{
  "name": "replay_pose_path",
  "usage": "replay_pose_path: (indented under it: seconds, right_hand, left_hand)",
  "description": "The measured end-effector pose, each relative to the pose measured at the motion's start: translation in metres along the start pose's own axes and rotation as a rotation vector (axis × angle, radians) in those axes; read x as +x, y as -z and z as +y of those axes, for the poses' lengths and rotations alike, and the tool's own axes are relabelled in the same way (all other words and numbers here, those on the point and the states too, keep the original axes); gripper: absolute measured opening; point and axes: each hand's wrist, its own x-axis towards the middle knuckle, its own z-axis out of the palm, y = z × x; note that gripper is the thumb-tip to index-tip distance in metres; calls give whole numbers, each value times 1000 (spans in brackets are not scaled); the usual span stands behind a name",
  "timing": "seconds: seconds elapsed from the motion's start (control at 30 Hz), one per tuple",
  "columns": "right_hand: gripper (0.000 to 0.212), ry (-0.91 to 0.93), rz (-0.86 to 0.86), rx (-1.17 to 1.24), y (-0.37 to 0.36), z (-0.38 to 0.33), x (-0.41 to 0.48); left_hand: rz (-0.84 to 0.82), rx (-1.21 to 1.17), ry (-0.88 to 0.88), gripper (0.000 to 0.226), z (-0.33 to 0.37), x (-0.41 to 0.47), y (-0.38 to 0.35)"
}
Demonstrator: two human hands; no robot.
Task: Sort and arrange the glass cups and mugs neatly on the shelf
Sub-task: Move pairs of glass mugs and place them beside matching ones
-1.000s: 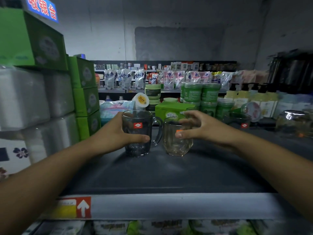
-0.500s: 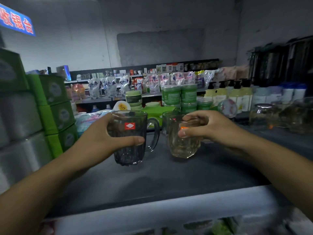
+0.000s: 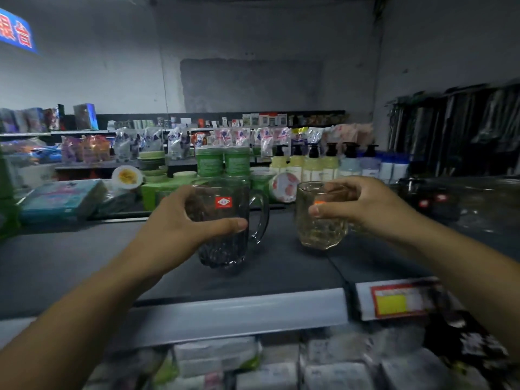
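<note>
Head view: you're wrapping your left hand (image 3: 180, 226) around the tall clear glass mug (image 3: 225, 223) with faceted base and red label, while your right hand (image 3: 363, 206) is pinching the rim of the squat dimpled cup (image 3: 318, 229), both above the dark shelf (image 3: 84, 257).
</note>
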Motion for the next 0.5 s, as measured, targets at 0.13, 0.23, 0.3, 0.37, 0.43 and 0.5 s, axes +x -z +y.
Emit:
replay_pose_path:
  seconds: [0.13,0.23,0.3,0.37,0.43,0.5]
  right_hand:
    - [61,-40,-6,-71,30,34,2]
    - [69,-40,-41,-118,40,46,7]
    - [58,-27,-70,-146,44,49,10]
    - [48,-8,-121,-184,47,50,12]
    - [52,37,-165,-320,50,50,14]
    - [69,112,-182,-543,53,46,15]
  left_hand:
    - [22,39,22,75,12,0,-51]
    - [25,56,33,70,15,3,-78]
    - [44,72,29,67,15,5,-90]
    - [73,88,15,64,12,6,-99]
    - [94,113,-5,63,9,5,-105]
    - [105,122,-10,61,5,5,-107]
